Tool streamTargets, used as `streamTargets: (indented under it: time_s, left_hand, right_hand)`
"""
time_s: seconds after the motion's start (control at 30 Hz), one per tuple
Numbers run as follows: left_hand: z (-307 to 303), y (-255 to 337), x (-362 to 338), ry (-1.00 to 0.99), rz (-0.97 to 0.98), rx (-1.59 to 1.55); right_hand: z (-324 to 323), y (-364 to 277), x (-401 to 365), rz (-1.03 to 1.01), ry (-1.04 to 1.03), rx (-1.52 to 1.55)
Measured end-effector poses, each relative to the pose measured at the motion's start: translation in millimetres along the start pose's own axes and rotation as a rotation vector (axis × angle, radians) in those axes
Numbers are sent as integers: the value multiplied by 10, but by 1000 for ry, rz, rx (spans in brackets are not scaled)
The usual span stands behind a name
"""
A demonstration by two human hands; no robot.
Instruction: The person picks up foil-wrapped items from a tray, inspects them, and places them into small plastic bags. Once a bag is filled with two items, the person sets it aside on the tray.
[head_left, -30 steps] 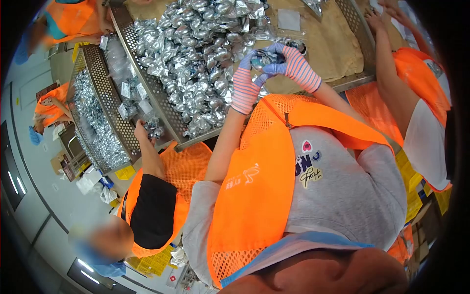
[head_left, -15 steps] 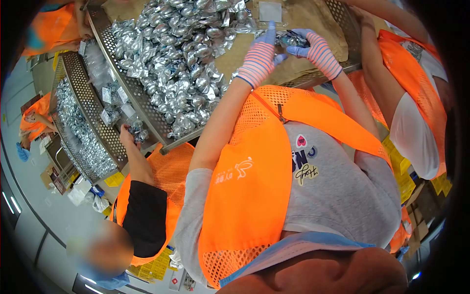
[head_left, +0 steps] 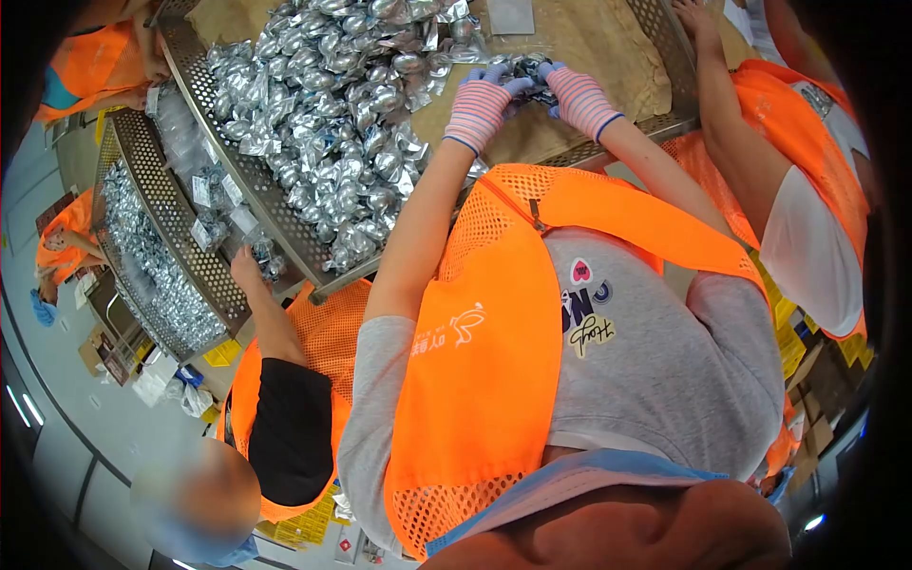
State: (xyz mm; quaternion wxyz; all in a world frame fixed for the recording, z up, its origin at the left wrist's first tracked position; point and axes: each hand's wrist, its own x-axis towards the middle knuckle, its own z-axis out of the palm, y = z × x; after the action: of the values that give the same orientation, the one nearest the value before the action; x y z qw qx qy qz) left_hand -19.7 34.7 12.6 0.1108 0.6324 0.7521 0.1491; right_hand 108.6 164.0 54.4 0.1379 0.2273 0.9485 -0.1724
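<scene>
My left hand (head_left: 477,109), in a striped knit glove, has its fingers curled at the left side of a small bunch of silver foil packets (head_left: 525,66). On the right side, my right hand (head_left: 581,98), gloved alike, closes on the same bunch. Clear plastic seems to lie around these packets, though the fingers partly cover them. Brown paper (head_left: 598,43) lines the work surface below my hands. Left of them spreads a big heap of silver foil packets (head_left: 332,123). A pale flat square (head_left: 511,16) lies just beyond the bunch.
A perforated metal rim (head_left: 228,157) edges the table. Another perforated tray (head_left: 180,228) of packets stands to the left. A co-worker's hand (head_left: 249,266) is near bagged packets (head_left: 217,228) there. Another person's arm (head_left: 736,123) rests by the right edge.
My left hand has drawn back slightly, its pointing finger now bent in. My right hand has shifted left, so both hands sit closer around the packets.
</scene>
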Motion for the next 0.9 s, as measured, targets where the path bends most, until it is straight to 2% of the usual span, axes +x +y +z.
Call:
streamTargets:
  time_s: [0.1, 0.2, 0.27, 0.3, 0.37, 0.5, 0.57, 0.7, 0.77, 0.8, 0.87, 0.9]
  left_hand:
    - [13, -10, -25, 33, -10, -45]
    - [14, -8, -18, 39, -1, -55]
    - [26, -10, -12, 34, 0, -43]
    - [17, -11, -13, 30, 0, -30]
    - [-6, -40, -24, 26, -18, -77]
    - [-25, -40, -23, 52, -36, -149]
    - [-31, -49, -17, 58, -43, -169]
    - [-43, -101, -13, 71, -38, -178]
    - [-40, -76, -90, 90, -74, -262]
    - [-26, -66, -129, 103, -111, -350]
    - [61, -71, -185, 159, -65, -373]
    - [97, -58, -202, 310, -137, -393]
  right_hand:
    - [32, 1, 57, -29, -67, 12]
    - [117, -54, 123, -37, -99, -101]
    - [144, -130, 168, 152, -136, -65]
    - [151, -99, 146, 151, -135, -65]
    - [158, -10, 87, -51, -37, -40]
    - [106, 53, 131, 53, -81, 93]
    - [98, -2, 142, -53, -56, -38]
    - [80, 26, 214, -38, -29, -65]
    - [175, 85, 187, 65, 95, 146]
    - [84, 54, 189, 64, 94, 150]
    - [-206, -28, 174, 309, 1, 137]
    - [-189, 9, 185, 310, 5, 139]
